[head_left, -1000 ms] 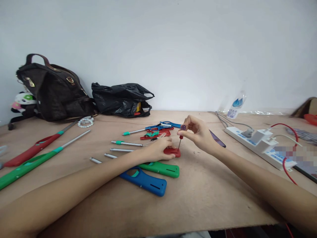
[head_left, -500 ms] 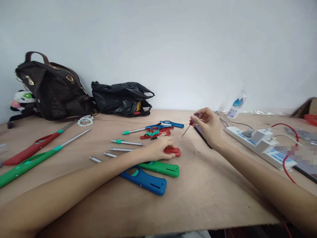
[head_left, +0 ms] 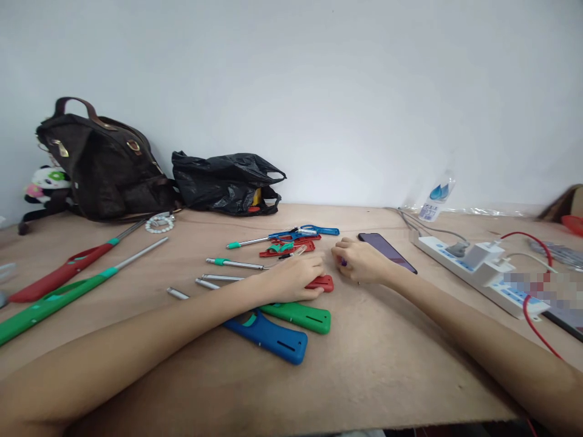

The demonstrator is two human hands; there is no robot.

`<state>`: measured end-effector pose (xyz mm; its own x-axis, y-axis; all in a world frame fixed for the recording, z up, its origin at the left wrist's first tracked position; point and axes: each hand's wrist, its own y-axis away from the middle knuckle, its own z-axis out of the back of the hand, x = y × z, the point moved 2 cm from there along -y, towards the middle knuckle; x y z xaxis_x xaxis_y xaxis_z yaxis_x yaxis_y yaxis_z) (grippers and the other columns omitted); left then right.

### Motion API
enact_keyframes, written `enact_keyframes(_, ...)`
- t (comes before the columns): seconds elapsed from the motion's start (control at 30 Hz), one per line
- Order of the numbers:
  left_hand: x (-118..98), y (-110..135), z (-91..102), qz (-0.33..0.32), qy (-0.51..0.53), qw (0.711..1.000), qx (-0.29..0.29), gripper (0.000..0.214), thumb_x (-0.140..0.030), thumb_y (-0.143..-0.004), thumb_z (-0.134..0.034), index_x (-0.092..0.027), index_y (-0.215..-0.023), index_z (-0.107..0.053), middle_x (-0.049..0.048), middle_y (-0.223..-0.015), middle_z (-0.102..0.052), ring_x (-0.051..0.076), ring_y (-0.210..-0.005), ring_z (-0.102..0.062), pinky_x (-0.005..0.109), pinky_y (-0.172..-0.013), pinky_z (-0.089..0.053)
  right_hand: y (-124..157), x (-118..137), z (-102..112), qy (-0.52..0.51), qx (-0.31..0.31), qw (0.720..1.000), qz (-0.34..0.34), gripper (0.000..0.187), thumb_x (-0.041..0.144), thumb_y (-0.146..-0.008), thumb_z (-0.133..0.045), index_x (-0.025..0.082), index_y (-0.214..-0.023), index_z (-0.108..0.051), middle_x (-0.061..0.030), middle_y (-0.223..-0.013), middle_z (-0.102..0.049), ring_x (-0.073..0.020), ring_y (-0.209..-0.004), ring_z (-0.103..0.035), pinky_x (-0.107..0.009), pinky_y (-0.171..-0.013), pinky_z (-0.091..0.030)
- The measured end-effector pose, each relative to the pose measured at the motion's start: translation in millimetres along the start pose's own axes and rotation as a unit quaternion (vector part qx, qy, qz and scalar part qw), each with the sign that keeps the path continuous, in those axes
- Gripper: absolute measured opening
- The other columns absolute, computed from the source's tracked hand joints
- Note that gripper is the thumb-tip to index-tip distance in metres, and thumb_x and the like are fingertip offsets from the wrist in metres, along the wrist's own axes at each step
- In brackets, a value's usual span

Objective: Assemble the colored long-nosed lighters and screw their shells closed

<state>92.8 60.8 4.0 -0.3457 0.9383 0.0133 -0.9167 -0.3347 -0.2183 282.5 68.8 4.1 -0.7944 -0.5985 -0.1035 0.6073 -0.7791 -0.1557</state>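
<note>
My left hand (head_left: 297, 280) is closed over the red long-necked lighter (head_left: 326, 283), whose handle end pokes out past the fingers. My right hand (head_left: 364, 261), a closed fist, holds a small screwdriver (head_left: 344, 263). Only a bit of its purple handle shows, and the shaft is hidden. Nearer me lie a green lighter (head_left: 303, 317) and a blue lighter (head_left: 277, 340), partly under my left forearm. Beyond my left hand are opened lighter parts: a red shell (head_left: 268, 252), a blue shell (head_left: 328, 230) and a metal tube with a green collar (head_left: 241, 264).
A phone (head_left: 387, 252) lies beyond my right wrist. At right are a power strip (head_left: 441, 250) with plugs and a red cable (head_left: 537, 331). A red lighter (head_left: 50, 280) and green lighter (head_left: 54, 303) lie left. A backpack (head_left: 109, 170), black plastic bag (head_left: 223, 182) and bottle (head_left: 437, 197) stand behind.
My right hand has come down and left with the screwdriver, turning it out of sight beside my left hand. The phone is now uncovered. My left hand stays on the red lighter.
</note>
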Motion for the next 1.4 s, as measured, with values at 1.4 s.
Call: enact_keyframes(1.4, 71, 12, 21.7, 0.19, -0.07, 0.977, 0.066, 0.021, -0.02, -0.09, -0.048, -0.015, -0.076, -0.063, 0.0099, -0.079, -0.066, 0.022, -0.07, -0.061, 0.026, -0.06, -0.041, -10, 5, -17, -0.132, -0.06, 0.989, 0.014, 0.016, 0.003, -0.085, -0.05, 0.017, -0.084, -0.058, -0.0097, -0.093, -0.062, -0.0236, -0.093, -0.052, -0.035, -0.081, -0.044)
